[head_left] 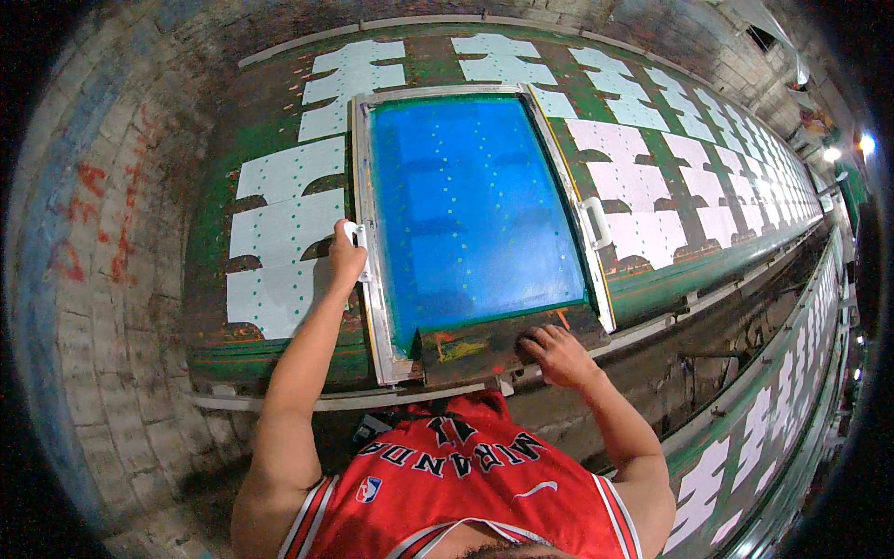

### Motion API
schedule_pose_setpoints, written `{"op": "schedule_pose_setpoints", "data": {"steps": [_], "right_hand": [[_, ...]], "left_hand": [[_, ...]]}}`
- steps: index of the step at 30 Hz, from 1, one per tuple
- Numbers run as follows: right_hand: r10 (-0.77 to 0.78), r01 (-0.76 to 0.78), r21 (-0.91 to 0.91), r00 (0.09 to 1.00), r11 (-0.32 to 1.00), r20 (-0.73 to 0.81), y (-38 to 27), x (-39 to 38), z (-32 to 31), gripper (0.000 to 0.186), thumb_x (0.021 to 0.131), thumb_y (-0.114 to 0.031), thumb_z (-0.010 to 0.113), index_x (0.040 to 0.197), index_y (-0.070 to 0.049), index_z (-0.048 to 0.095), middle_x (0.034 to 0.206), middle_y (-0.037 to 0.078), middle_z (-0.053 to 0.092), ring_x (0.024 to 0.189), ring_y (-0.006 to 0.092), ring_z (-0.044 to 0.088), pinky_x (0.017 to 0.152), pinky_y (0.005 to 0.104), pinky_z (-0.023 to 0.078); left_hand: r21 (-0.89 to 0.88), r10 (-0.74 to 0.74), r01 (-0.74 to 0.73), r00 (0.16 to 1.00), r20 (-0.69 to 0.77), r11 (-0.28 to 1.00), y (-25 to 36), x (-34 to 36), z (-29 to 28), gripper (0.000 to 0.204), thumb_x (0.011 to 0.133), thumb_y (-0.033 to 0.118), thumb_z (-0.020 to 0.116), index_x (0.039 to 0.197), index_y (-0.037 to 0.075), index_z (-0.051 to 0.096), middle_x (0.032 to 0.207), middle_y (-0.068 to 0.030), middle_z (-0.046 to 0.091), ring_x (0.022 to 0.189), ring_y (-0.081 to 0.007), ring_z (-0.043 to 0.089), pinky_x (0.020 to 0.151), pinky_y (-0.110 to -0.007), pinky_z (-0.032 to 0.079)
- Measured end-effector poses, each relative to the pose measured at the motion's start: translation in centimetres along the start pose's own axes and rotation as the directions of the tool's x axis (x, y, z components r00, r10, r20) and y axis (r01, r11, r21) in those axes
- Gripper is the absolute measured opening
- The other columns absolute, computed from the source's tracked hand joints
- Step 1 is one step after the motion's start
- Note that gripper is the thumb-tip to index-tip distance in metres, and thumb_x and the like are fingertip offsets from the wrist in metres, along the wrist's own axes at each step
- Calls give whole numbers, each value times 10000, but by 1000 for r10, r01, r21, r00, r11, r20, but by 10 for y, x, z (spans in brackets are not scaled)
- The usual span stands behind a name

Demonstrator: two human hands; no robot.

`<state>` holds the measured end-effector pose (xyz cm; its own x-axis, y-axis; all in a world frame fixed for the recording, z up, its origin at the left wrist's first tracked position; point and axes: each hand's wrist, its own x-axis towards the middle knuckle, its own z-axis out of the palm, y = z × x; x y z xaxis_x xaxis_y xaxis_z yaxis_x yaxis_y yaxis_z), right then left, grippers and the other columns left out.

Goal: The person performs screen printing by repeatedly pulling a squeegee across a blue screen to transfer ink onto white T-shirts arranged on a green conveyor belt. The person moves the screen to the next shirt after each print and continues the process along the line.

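Note:
My left hand [348, 256] grips a white handle [361, 244] on the left side of a metal-framed screen [475, 214]. The screen has a blue surface with rows of small dots and lies across the green table. My right hand [551, 352] is at a dark, paint-stained board [466, 345] along the screen's near edge, fingers curled onto it, the thumb hard to make out. A second white handle [596, 223] is on the screen's right side. White cut pieces with green dots [284, 224] lie to the left; pale pink ones [633, 238] lie to the right.
The green table [652, 270] runs far off to the right, carrying many pale pieces. A metal rail [251, 401] follows its near edge. A second table with more pieces [708, 475] stands at lower right beyond a gap. A block wall [121, 307] stands at left; lamps [866, 144] glow at far right.

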<state>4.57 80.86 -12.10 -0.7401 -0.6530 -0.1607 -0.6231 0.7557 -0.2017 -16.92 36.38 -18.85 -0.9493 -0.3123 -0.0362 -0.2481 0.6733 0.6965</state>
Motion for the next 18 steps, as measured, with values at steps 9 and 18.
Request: {"op": "schedule_pose_setpoints", "data": {"steps": [9, 18], "right_hand": [[161, -160, 19, 973, 987, -164, 5, 37, -28, 369, 724, -262, 778, 1028, -68, 697, 1000, 140, 701, 968, 342, 676, 880, 458, 539], [296, -296, -5, 954, 955, 36, 5, 68, -39, 452, 668, -300, 775, 1062, -109, 665, 942, 129, 710, 874, 354, 714, 735, 485, 582]], "left_hand": [[-99, 71, -70, 997, 8, 993, -8, 4, 2, 709, 786, -52, 568, 1449, 109, 375, 1175, -264, 661, 1080, -460, 635, 929, -519, 489], [-154, 51, -55, 998, -29, 987, 3, 1, -1, 752, 815, -78, 535, 1509, 188, 414, 1193, -251, 672, 1103, -442, 638, 920, -502, 494]]}}
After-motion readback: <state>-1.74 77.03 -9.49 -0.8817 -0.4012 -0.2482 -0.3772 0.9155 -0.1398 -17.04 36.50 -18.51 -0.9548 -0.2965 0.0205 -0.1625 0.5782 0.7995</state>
